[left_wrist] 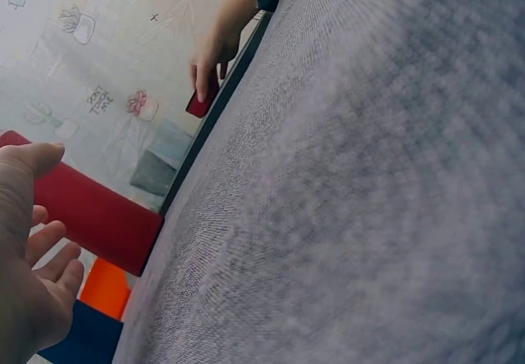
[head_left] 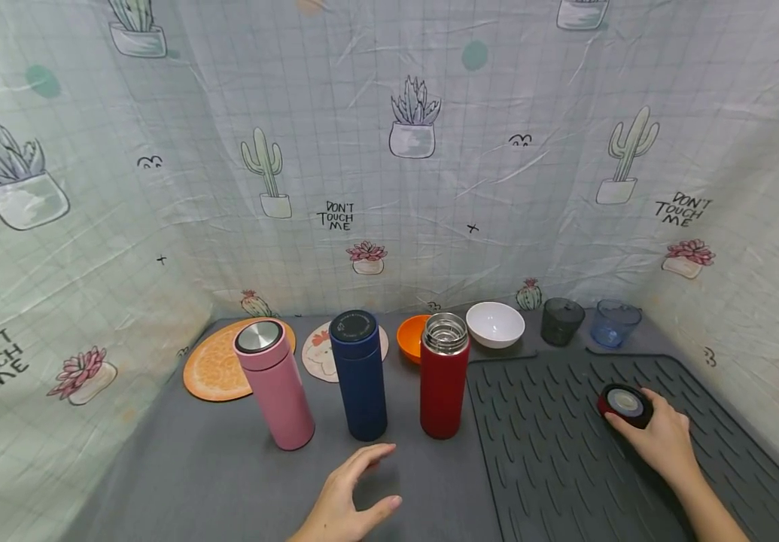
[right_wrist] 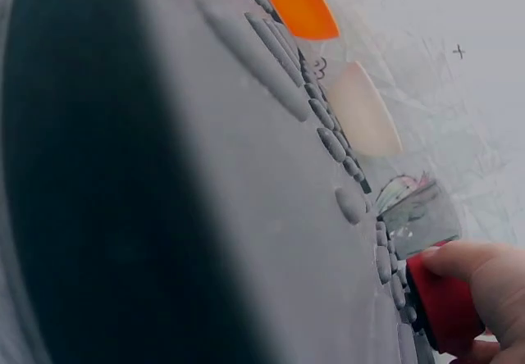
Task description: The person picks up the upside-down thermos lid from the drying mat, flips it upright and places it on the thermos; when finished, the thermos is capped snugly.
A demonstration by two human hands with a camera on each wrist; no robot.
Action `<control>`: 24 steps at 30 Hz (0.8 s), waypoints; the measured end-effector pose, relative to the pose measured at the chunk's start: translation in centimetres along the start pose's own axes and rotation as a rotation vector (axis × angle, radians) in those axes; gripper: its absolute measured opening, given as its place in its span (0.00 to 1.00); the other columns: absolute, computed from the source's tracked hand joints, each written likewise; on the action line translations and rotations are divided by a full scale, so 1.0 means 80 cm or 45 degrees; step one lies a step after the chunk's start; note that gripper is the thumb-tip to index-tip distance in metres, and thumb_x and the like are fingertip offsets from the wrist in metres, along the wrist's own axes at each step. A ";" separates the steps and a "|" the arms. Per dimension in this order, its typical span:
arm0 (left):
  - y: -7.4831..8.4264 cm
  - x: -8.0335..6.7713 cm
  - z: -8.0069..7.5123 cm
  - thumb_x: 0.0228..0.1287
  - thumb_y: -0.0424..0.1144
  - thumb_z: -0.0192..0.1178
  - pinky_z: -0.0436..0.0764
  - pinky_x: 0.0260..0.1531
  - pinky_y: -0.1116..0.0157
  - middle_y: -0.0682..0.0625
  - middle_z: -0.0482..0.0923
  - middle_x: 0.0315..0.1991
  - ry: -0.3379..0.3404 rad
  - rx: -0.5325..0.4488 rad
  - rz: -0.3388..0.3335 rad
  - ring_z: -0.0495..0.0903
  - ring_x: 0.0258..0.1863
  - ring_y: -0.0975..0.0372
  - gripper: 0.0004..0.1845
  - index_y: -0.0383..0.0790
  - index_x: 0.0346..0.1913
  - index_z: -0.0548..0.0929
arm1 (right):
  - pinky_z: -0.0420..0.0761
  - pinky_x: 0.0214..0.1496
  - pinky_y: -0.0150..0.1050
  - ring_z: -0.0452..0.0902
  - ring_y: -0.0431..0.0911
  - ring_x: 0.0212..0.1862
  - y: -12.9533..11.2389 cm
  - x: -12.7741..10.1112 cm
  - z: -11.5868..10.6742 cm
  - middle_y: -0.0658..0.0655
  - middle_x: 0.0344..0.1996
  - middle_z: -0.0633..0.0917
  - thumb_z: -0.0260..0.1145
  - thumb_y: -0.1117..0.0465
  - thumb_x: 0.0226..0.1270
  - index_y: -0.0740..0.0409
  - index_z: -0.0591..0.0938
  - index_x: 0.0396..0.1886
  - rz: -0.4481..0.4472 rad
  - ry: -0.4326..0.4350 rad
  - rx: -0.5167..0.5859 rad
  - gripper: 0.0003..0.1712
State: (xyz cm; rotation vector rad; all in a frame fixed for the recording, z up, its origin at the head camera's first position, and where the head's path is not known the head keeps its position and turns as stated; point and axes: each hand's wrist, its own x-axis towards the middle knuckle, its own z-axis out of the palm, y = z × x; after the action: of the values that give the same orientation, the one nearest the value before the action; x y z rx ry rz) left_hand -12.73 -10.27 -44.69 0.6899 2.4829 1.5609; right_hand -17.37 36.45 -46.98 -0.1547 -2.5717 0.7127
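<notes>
In the head view, my right hand [head_left: 667,436] pinches a red and black bottle lid [head_left: 626,403] with a silvery disc on its top, at the dark ridged mat [head_left: 565,452]. The right wrist view shows thumb and fingers on the lid's red side [right_wrist: 447,307]. A red thermos bottle [head_left: 443,391] stands upright with its steel mouth uncovered. My left hand [head_left: 342,500] holds nothing, thumb and fingers spread apart, in front of the red bottle and a capped blue bottle [head_left: 362,384]. Left of these stands a pink bottle [head_left: 281,399] with a silver-topped cap.
Behind the bottles lie an orange-slice placemat [head_left: 216,369] and a round chicken-print mat [head_left: 317,357]. An orange bowl [head_left: 409,339], white bowl [head_left: 495,325], dark cup [head_left: 561,322] and blue cup [head_left: 615,324] line the back, before a printed curtain [head_left: 335,90].
</notes>
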 end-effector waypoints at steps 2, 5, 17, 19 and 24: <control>0.000 0.000 0.000 0.60 0.43 0.61 0.71 0.53 0.54 0.44 0.70 0.57 0.005 -0.034 0.016 0.70 0.56 0.50 0.27 0.39 0.61 0.68 | 0.58 0.42 0.57 0.64 0.71 0.42 -0.001 0.001 -0.001 0.85 0.45 0.68 0.71 0.50 0.51 0.84 0.62 0.54 0.028 -0.009 0.010 0.47; -0.001 0.000 -0.001 0.60 0.41 0.61 0.71 0.53 0.56 0.43 0.70 0.57 0.005 -0.077 0.040 0.70 0.56 0.50 0.27 0.38 0.61 0.68 | 0.60 0.40 0.59 0.62 0.70 0.43 -0.007 0.000 -0.002 0.83 0.46 0.69 0.71 0.50 0.50 0.81 0.63 0.55 0.059 -0.010 0.032 0.46; 0.004 -0.001 -0.003 0.65 0.38 0.56 0.71 0.52 0.54 0.41 0.71 0.56 -0.041 -0.314 0.001 0.68 0.57 0.48 0.23 0.35 0.61 0.68 | 0.63 0.36 0.56 0.61 0.61 0.46 -0.082 -0.016 -0.002 0.70 0.45 0.73 0.75 0.53 0.47 0.71 0.66 0.56 -0.084 -0.048 0.232 0.43; 0.006 0.000 -0.004 0.65 0.38 0.55 0.71 0.52 0.53 0.40 0.71 0.56 -0.037 -0.313 -0.004 0.68 0.57 0.48 0.23 0.35 0.61 0.68 | 0.63 0.35 0.53 0.61 0.57 0.45 -0.101 -0.019 0.000 0.67 0.44 0.74 0.76 0.54 0.45 0.68 0.67 0.56 -0.138 -0.053 0.263 0.41; 0.010 0.002 -0.004 0.65 0.38 0.56 0.73 0.50 0.56 0.39 0.72 0.56 -0.012 -0.305 0.025 0.69 0.56 0.47 0.22 0.36 0.60 0.69 | 0.66 0.36 0.48 0.61 0.48 0.45 -0.144 -0.031 0.005 0.59 0.44 0.76 0.78 0.56 0.41 0.64 0.69 0.55 -0.279 -0.071 0.323 0.41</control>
State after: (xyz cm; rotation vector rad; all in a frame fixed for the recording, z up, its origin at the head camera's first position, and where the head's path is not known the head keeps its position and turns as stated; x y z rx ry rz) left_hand -12.71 -10.22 -43.82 0.6828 2.2361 1.8174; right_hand -15.17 25.77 -42.40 0.2269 -2.4712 0.9586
